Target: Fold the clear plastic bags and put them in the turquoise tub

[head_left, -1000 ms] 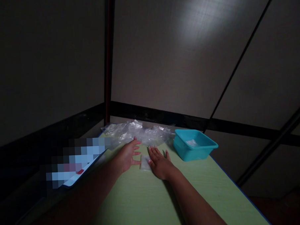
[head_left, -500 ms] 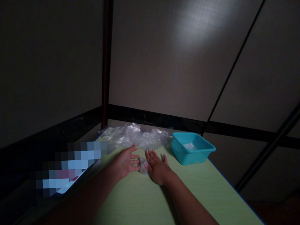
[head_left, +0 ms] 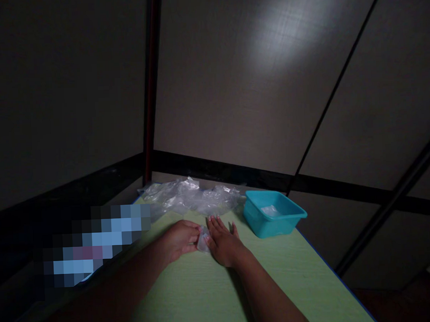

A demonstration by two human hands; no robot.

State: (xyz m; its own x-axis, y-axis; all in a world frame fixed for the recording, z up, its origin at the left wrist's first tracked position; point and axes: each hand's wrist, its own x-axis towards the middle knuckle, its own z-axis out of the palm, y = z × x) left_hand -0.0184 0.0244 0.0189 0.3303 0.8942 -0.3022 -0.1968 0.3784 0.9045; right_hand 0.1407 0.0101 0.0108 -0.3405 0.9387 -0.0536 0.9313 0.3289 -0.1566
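A small clear plastic bag (head_left: 203, 240) lies on the green table (head_left: 206, 294) between my two hands. My left hand (head_left: 179, 238) has its fingers curled in and pinches the bag's left edge. My right hand (head_left: 223, 241) lies flat with fingers stretched out, its fingertips resting on the bag's right side. Both forearms reach in from the lower edge of the picture.
A heap of crumpled clear plastic bags (head_left: 191, 197) lies at the table's far end. A teal plastic tub (head_left: 274, 219) with something clear inside stands at the far right. A pixelated, lit screen-like thing (head_left: 97, 242) lies at the left edge. Dark walls surround the table.
My left hand went from flat and spread to curled, pinching the bag's edge. Both hands drew slightly nearer to me; the bag has lifted and folded a little.
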